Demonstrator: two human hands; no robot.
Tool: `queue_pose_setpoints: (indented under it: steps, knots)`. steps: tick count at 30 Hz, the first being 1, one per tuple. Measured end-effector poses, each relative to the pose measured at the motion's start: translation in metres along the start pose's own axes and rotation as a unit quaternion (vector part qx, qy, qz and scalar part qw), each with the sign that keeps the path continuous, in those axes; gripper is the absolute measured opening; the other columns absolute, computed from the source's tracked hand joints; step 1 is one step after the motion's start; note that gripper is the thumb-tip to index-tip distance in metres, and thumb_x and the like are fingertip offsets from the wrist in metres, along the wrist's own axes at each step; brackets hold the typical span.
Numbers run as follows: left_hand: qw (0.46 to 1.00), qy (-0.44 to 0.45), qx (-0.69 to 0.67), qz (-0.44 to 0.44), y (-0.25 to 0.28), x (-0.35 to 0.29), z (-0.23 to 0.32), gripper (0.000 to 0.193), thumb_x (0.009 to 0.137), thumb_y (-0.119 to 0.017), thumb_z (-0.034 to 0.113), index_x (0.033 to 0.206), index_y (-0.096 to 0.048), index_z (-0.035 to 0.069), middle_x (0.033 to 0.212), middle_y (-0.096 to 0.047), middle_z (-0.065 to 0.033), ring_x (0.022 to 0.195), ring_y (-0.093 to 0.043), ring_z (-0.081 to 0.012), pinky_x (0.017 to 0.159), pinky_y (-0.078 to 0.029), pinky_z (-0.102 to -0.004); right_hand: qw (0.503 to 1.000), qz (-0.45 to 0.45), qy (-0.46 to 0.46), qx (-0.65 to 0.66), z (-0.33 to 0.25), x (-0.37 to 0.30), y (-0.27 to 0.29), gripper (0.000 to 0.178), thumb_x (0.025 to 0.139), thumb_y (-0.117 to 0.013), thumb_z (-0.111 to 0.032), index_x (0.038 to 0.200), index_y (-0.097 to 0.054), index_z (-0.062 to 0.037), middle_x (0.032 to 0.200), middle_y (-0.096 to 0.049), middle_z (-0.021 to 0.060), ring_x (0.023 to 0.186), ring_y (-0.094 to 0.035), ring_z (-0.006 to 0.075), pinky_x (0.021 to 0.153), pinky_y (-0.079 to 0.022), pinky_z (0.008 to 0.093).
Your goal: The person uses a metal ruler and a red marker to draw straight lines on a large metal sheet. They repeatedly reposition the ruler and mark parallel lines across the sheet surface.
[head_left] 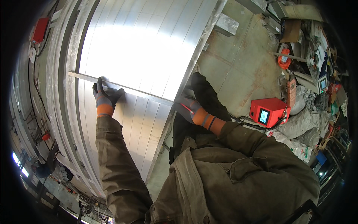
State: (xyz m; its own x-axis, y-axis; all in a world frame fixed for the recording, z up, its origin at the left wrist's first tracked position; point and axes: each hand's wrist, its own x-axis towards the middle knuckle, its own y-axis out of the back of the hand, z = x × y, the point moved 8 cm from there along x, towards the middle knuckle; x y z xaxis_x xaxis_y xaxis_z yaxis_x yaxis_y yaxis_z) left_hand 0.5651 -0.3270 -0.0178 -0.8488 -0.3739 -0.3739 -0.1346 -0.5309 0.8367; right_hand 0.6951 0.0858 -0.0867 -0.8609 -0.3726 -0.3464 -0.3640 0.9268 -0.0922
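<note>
A long, narrow metal bar (138,92) lies across a large panel of pale metal strips (149,123). My left hand (105,100), in a grey and orange work glove, holds the bar toward its left end, thumb and fingers spread along it. At the panel's right edge, my right hand (194,111), gloved alike, is closed by the bar's right end. A thin red pen-like stick (187,108) shows between its fingers; its tip is hidden. Strong glare washes out the panel beyond the bar.
Long metal rails (71,93) run along the panel's left side. To the right, a red machine with a small screen (270,112) stands on the floor beside white sacks (304,119) and piled scrap. A metal block (226,25) sits beyond the panel's right edge.
</note>
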Motion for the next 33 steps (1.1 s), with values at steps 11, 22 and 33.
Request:
queue_pose_setpoints:
  steps: [11,22,33]
  knots:
    - [1.000,-0.009,-0.008,0.005,-0.004,0.000,-0.010,0.135,0.069,-0.113,0.023,0.182,-0.039,0.010,0.176,-0.042,-0.0172,0.162,-0.048,-0.0387,0.133,-0.053,-0.0486,1.000,0.000,0.008,-0.008,0.012,-0.004,-0.004,0.025,0.114,-0.078,-0.015,0.137,-0.075,-0.0051,0.131,-0.082,0.0191,0.118,-0.081,0.0366,0.098,-0.063,0.0438]
    - [0.960,0.046,-0.275,-0.031,-0.032,0.012,-0.050,0.095,0.099,-0.091,0.045,0.170,-0.040,0.008,0.164,-0.048,-0.0238,0.151,-0.052,-0.0421,0.123,-0.059,-0.0532,0.992,-0.027,0.075,-0.096,-0.006,-0.009,-0.002,0.032,0.115,-0.071,-0.005,0.147,-0.073,-0.0037,0.139,-0.079,0.0202,0.129,-0.075,0.0354,0.111,-0.059,0.0434]
    - [0.999,0.030,0.014,-0.012,-0.001,-0.017,0.004,0.135,0.072,-0.109,0.046,0.181,-0.037,0.010,0.181,-0.033,-0.0274,0.164,-0.040,-0.0450,0.136,-0.046,-0.0476,0.993,-0.022,0.031,-0.111,-0.034,0.001,-0.003,0.015,0.110,-0.079,-0.006,0.124,-0.080,-0.0012,0.114,-0.081,0.0204,0.108,-0.079,0.0368,0.096,-0.062,0.0451]
